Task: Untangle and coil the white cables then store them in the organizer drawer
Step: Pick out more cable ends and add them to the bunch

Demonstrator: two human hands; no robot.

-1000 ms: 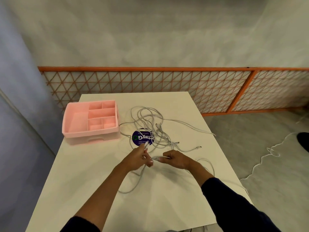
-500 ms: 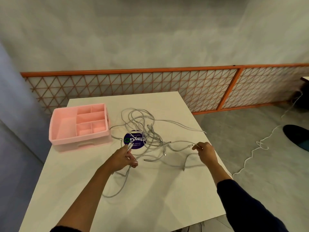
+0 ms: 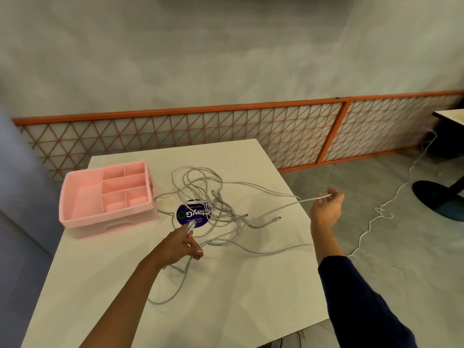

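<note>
Cables: tangled white cords [image 3: 208,204] on the white table [image 3: 226,297], just right of the pink plastic organizer [image 3: 110,218].
Left hand [image 3: 179,243]: pinching a cord end [image 3: 191,224].
Right hand [image 3: 326,209]: gripping one strand [image 3: 288,205], stretched rightward away from the organizer.

lettering on one round sticker
on the dark blue round sticker [image 3: 192,217] on the table [image 3: 226,285], large white letters "tayg" are read beside a green ring; the smaller white lines cannot be made out.

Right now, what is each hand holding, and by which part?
The left hand pinches a few white cables just behind their plug ends; the right hand holds one cable by its very end.
</note>
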